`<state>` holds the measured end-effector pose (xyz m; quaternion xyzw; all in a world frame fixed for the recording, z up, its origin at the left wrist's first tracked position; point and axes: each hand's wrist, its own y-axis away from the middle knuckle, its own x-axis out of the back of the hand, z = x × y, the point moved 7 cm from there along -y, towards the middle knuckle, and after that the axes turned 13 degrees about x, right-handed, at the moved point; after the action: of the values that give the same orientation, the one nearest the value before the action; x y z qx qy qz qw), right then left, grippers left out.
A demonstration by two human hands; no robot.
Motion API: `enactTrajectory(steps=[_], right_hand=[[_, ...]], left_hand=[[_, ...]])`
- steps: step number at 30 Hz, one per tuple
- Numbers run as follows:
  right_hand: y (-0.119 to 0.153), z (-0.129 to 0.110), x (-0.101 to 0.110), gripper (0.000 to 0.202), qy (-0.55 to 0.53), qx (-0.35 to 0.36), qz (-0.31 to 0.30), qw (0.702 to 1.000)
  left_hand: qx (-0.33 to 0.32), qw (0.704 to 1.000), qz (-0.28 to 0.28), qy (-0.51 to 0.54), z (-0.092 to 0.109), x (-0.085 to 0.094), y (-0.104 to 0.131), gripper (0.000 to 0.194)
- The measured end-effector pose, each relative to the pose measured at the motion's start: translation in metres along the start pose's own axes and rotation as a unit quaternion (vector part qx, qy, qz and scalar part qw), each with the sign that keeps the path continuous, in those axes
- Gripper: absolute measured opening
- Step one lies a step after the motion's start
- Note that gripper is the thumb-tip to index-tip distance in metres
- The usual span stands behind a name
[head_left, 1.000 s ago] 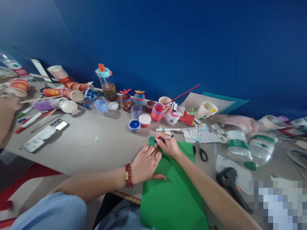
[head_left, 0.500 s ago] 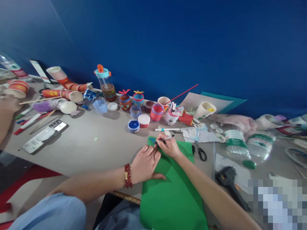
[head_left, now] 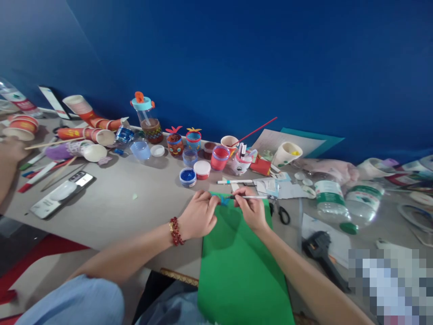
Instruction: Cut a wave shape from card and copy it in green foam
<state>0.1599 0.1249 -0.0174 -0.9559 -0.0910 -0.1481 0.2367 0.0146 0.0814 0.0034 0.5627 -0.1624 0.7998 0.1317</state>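
A green sheet [head_left: 241, 266] lies at the table's front edge and hangs toward my lap. On its top left corner is a small blue cut-out piece [head_left: 223, 200]. My left hand [head_left: 199, 214], with a red bead bracelet on the wrist, has its curled fingertips closed on the left side of that piece. My right hand [head_left: 251, 211] grips a slim pen [head_left: 259, 197], held nearly level, its tip pointing left at the blue piece. Whether the tip touches it I cannot tell.
Behind my hands stand paint pots, including an open blue pot [head_left: 188, 177], and a drinking bottle [head_left: 147, 118]. Scissors [head_left: 283, 215], a glue gun [head_left: 323, 257] and plastic bottles [head_left: 327, 198] are on the right. At left are a phone [head_left: 62, 194] and another person's hand [head_left: 11, 149].
My left hand has shifted left and up, off the green sheet's middle. My right hand has moved right, and the pen has turned nearly level. More of the blue piece shows.
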Motion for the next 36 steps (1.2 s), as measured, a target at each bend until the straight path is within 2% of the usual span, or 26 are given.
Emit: enactTrajectory(steps=[2,8,12,15,21,28,33,36], right_hand=[[0.007,-0.001,0.001,0.011,0.010,-0.002,-0.005,1.000],[0.012,-0.008,-0.024,0.012,0.074,0.057,-0.113,0.989],[0.013,-0.008,-0.033,0.010,0.130,0.085,-0.149,0.977],[0.016,-0.009,-0.032,0.009,0.136,0.104,-0.142,0.975],[0.018,-0.012,-0.023,0.009,0.114,0.124,-0.092,0.981],[0.017,-0.009,-0.021,0.007,0.103,0.104,-0.076,0.986],[0.016,-0.010,-0.024,0.009,0.126,0.090,-0.089,0.984],[0.016,-0.008,-0.027,0.008,0.138,0.090,-0.105,0.981]], left_hand=[[0.006,1.000,0.005,0.024,-0.007,0.003,-0.005,0.035],[0.022,0.997,0.015,0.072,-0.025,-0.002,-0.013,0.038],[0.033,0.994,0.036,0.101,-0.031,-0.003,-0.015,0.035],[0.021,0.990,0.047,0.129,-0.031,-0.002,-0.016,0.035],[-0.016,0.984,0.011,0.178,-0.027,-0.005,-0.017,0.043],[-0.058,0.994,-0.011,0.088,-0.019,0.001,-0.020,0.039],[-0.108,0.993,-0.050,0.016,-0.014,0.005,-0.032,0.033],[-0.140,0.987,-0.073,0.011,-0.014,0.004,-0.039,0.030]])
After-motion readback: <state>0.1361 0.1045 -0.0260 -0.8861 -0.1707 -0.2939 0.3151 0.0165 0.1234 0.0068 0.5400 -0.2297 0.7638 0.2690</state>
